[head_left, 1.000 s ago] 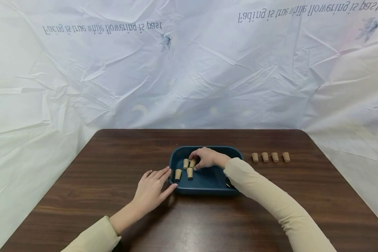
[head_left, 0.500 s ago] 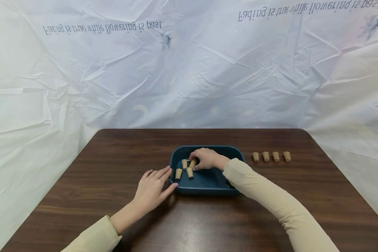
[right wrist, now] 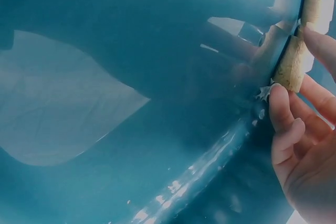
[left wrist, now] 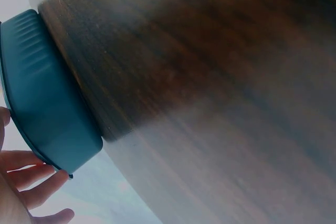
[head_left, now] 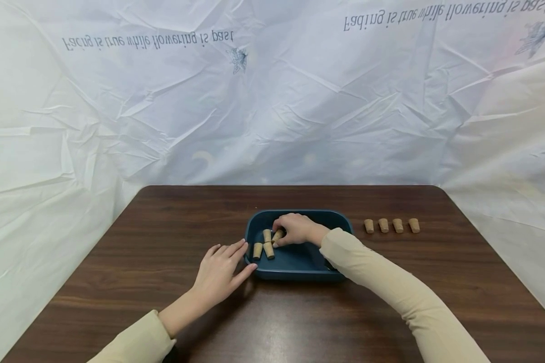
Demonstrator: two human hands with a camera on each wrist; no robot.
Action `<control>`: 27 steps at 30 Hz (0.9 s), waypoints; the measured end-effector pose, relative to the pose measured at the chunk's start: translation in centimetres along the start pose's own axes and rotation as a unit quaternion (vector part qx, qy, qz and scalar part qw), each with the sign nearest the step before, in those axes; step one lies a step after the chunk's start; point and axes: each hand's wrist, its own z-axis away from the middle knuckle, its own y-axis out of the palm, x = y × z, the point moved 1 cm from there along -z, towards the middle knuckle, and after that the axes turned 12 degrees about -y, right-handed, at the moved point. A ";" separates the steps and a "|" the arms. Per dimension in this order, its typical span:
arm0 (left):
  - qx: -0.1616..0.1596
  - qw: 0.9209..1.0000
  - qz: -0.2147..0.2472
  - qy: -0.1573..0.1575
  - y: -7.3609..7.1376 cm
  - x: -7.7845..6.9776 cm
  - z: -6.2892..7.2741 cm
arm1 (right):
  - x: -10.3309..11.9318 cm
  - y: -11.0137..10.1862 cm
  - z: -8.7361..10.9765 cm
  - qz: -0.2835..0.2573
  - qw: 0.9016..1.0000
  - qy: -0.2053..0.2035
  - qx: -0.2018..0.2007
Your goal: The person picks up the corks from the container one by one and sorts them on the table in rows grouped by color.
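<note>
A dark blue tray (head_left: 300, 276) lies on the table with tapered cork stoppers in its left part. My right hand (head_left: 295, 228) reaches into it and pinches a tilted cork stopper (right wrist: 290, 66) between thumb and fingers. Just left of those fingers, a back cork (head_left: 267, 235) and a front cork (head_left: 269, 250) lie end to end. Another cork (head_left: 258, 250) is beside them, near the tray's left wall. My left hand (head_left: 220, 269) rests with extended fingers at the tray's left rim; the left wrist view shows its fingertips on the tray's edge (left wrist: 52, 98).
To the right of the tray, a row of several corks, among them a leftmost cork (head_left: 369, 226) and a rightmost cork (head_left: 414, 225), stands on the dark wooden table (head_left: 186, 212). A wrinkled white sheet (head_left: 272, 126) hangs behind the table's far edge. My right sleeve crosses the tray's right side.
The front cork has slid left and tilted, now meeting the back cork end to end. The cork at my right fingers leans more. My left hand has stayed at the rim.
</note>
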 end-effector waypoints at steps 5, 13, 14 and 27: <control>-0.001 1.000 0.001 0.001 0.0 0.0 0.0 | 0.1 -0.1 0.0 -0.004 1.000 -0.004 -0.002; 0.002 1.000 0.000 -0.001 -0.1 -0.2 0.0 | -0.6 -0.2 0.3 -0.099 0.995 -0.006 0.010; 0.003 1.000 -0.001 -0.002 -0.1 -0.2 0.0 | -0.8 -0.3 0.3 -0.108 0.994 -0.009 0.011; 0.005 1.000 -0.003 -0.009 0.1 0.0 0.0 | -0.8 -4.3 2.1 -0.155 0.986 -0.065 -0.018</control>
